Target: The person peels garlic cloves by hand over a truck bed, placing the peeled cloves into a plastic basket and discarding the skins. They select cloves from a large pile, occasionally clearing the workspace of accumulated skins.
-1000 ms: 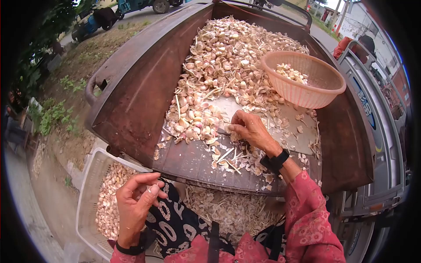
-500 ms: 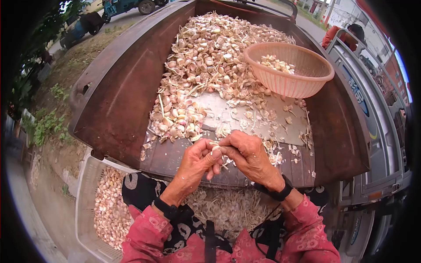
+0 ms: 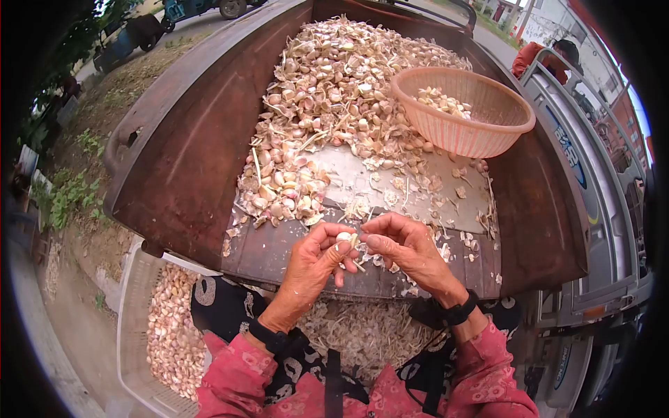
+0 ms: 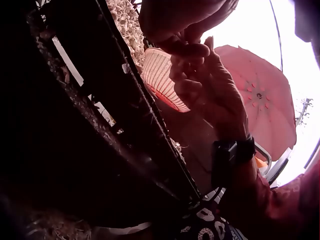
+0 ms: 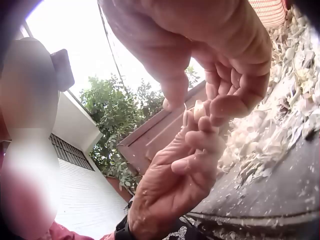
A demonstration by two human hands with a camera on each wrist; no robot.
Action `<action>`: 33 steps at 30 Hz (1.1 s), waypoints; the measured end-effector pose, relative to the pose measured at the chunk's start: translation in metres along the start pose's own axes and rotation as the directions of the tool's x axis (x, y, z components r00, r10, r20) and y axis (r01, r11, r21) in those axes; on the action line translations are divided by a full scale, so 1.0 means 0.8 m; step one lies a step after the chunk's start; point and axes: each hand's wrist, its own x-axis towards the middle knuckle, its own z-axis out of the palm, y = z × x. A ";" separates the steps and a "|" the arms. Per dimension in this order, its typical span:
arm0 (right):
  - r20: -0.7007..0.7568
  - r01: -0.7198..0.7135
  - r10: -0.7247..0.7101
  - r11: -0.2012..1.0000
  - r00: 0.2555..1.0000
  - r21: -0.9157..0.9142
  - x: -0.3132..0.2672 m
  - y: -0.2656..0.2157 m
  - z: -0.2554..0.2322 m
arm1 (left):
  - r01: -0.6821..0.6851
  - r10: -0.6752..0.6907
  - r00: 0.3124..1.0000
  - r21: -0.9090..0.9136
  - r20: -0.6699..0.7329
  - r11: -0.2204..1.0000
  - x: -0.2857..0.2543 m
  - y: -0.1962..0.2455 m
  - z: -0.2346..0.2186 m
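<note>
Over the front edge of the metal cart bed (image 3: 279,258), my two hands meet at a pale garlic clove (image 3: 346,238). My left hand (image 3: 313,259) pinches the clove between thumb and bent fingers. From the other side, the thumb and fingertips of my right hand (image 3: 414,259) are bent in at the clove. In the right wrist view the clove (image 5: 199,108) shows between the fingertips of both hands, a thin pale sliver beside it. A heap of unpeeled garlic cloves (image 3: 348,83) fills the back of the bed, with a smaller cluster (image 3: 282,191) nearer the hands.
A pink plastic basket (image 3: 463,139) holding peeled cloves stands on the heap's right. Loose skins (image 3: 467,240) litter the bed. Low at left is a white crate (image 3: 127,334) of cloves. Skins and stalks (image 3: 366,331) lie below the bed's edge. A grey vehicle (image 3: 592,188) stands at right.
My right hand has come back from the bed toward me, and my left hand has risen from beside the crate to meet it. In the last half second the right fingers have spread slightly at the clove.
</note>
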 end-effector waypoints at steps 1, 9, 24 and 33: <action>0.013 0.038 -0.038 0.999 0.999 -0.004 0.001 0.001 0.013 | -0.008 0.008 1.000 0.002 -0.001 1.000 0.002 -0.003 0.001; 0.109 -0.026 0.007 0.985 0.994 0.170 0.019 0.021 0.017 | -0.061 0.061 0.998 -0.016 0.006 0.998 -0.008 -0.005 0.001; 0.010 0.103 -0.126 0.761 0.992 -0.641 0.188 0.011 -0.022 | -0.108 -0.059 0.953 -0.514 -0.298 0.851 0.006 0.013 -0.049; 0.233 0.450 -0.479 0.409 0.846 -0.794 0.218 0.019 0.009 | -0.099 -0.071 0.956 -0.543 -0.284 0.834 0.008 0.015 -0.051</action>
